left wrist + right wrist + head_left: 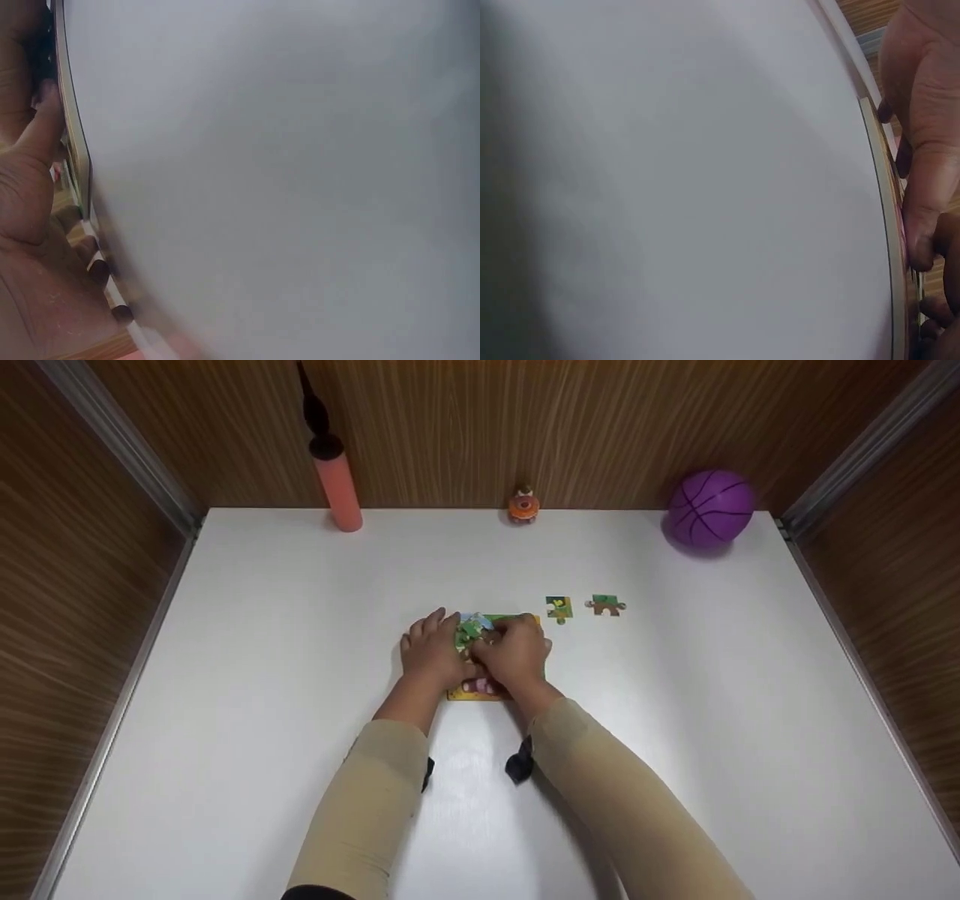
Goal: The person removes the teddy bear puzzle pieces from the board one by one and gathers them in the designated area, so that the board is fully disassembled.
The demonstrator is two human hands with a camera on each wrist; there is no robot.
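The jigsaw board [470, 697] lies flat near the middle of the tabletop [225, 660], roughly halfway between its left and right edges, its yellow border showing along the near side. The left hand [435, 649] rests over the board's left edge, fingers fairly straight and a little apart, thumb reaching in over the picture. The right hand [519, 652] covers much of the right half, fingers bent inward and thumb drawn close to the forefinger above the middle — whether they pinch a piece I cannot tell, as the hand itself hides the tips. Between the hands a green piece [474, 627] sits askew on the board. Off the board's far right corner lie a yellow-marked jigsaw piece [559, 605], just beside it, and a green-and-brown jigsaw piece [604, 601] farther toward the tabletop's right edge. Along the back edge stand a coral hand pump [340, 487] toward the left corner, an orange toy figure [523, 507] near the middle and a purple ball [711, 510] by the right corner.

The likeliest trouble, I judge, is at the askew piece: pressed down while its tabs are misaligned, it could bend or lift its neighbours. Should the left hand ease off, a sideways push from the right might slide the board — and a sweeping right wrist could scatter the two outlying pieces.
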